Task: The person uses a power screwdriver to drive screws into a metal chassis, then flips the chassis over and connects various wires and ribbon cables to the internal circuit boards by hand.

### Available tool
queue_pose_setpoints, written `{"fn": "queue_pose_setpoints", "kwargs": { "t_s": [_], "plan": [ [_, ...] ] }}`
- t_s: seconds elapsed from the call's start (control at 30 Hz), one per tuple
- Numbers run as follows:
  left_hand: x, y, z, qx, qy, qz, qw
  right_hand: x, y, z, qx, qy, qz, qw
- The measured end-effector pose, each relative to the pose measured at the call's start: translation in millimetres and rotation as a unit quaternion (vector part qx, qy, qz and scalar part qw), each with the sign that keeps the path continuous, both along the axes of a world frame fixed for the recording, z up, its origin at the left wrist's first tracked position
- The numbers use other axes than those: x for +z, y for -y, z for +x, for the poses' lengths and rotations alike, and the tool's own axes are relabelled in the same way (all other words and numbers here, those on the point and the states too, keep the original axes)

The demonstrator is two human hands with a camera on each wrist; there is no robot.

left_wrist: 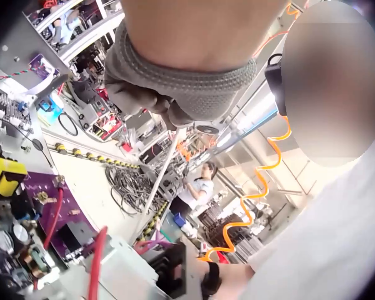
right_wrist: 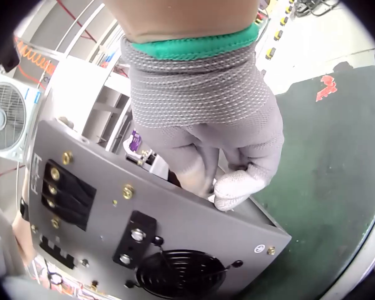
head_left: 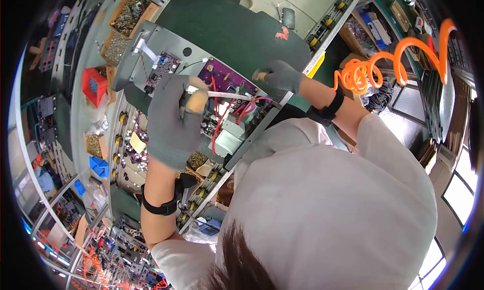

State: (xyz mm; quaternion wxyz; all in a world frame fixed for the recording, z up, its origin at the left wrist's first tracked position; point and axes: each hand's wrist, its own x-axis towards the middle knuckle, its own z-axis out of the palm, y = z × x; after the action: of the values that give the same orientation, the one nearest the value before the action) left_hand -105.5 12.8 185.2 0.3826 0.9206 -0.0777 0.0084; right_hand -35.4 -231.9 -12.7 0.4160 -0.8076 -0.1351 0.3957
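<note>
My gloved left hand (head_left: 176, 116) is raised over a grey metal chassis (head_left: 201, 53), pinching one end of a long white strip (head_left: 229, 95) between thumb and fingers. The strip runs right across the chassis; in the left wrist view the white strip (left_wrist: 159, 181) stretches straight down from the hand. A purple circuit board (head_left: 227, 78) and red wires (head_left: 217, 133) lie beneath it. At the chassis edge is my right hand (head_left: 282, 75), blurred in the head view. In the right wrist view its fingers (right_wrist: 237, 187) curl behind the fan panel (right_wrist: 106, 187); I cannot tell whether they hold anything.
A dark green mat (head_left: 227, 27) lies under and beyond the chassis. Left of it stand a red bin (head_left: 94, 85) and boxes of small parts (head_left: 132, 15). An orange coiled hose (head_left: 398, 63) hangs at the right. Another person (left_wrist: 197, 190) shows farther off.
</note>
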Motion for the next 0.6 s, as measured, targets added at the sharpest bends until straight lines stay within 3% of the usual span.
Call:
{"fn": "queue_pose_setpoints", "kwargs": {
  "t_s": [0.03,0.1,0.13,0.2,0.27,0.3,0.33,0.4,0.47,0.5,0.6],
  "plan": [
    [-2.3,-3.2,-0.5,0.037,-0.037,-0.047,0.998,9.4,-6.6,2.0,0.007,0.004,0.004,1.000],
    [-4.7,-5.1,-3.8,0.111,-0.111,-0.161,0.974,48.8,-21.1,5.5,-0.115,0.113,0.128,0.979],
    [-9.1,-7.5,-3.3,0.117,-0.105,-0.158,0.975,70.6,-31.5,8.2,-0.109,0.117,0.133,0.978],
    [-17.9,-12.3,-3.1,0.108,-0.045,-0.154,0.981,115.2,-55.6,9.4,0.015,0.057,0.297,0.953],
    [-17.6,-15.8,-8.3,0.118,-0.050,-0.180,0.975,143.7,-71.5,4.9,0.065,-0.037,0.286,0.955],
    [-24.8,-19.5,-13.6,0.114,-0.039,-0.168,0.978,158.2,-82.8,0.2,0.038,-0.118,0.306,0.944],
    [-28.8,-22.6,-18.0,0.110,-0.029,-0.155,0.981,159.5,-88.1,1.7,0.047,-0.113,0.306,0.944],
    [-30.8,-22.7,-28.1,0.128,-0.042,-0.195,0.972,157.6,-94.8,3.3,0.079,-0.059,0.204,0.974],
    [-38.2,-24.8,-38.0,0.156,-0.102,-0.372,0.909,159.9,-98.9,3.6,0.106,-0.032,0.197,0.974],
    [-37.5,-24.6,-43.7,0.167,-0.083,-0.399,0.898,161.6,-100.6,2.9,0.123,0.009,0.182,0.976],
    [-42.1,-26.2,-50.9,0.218,-0.117,-0.389,0.888,166.0,-107.1,-4.0,0.149,0.056,0.147,0.976]
  ]
}}
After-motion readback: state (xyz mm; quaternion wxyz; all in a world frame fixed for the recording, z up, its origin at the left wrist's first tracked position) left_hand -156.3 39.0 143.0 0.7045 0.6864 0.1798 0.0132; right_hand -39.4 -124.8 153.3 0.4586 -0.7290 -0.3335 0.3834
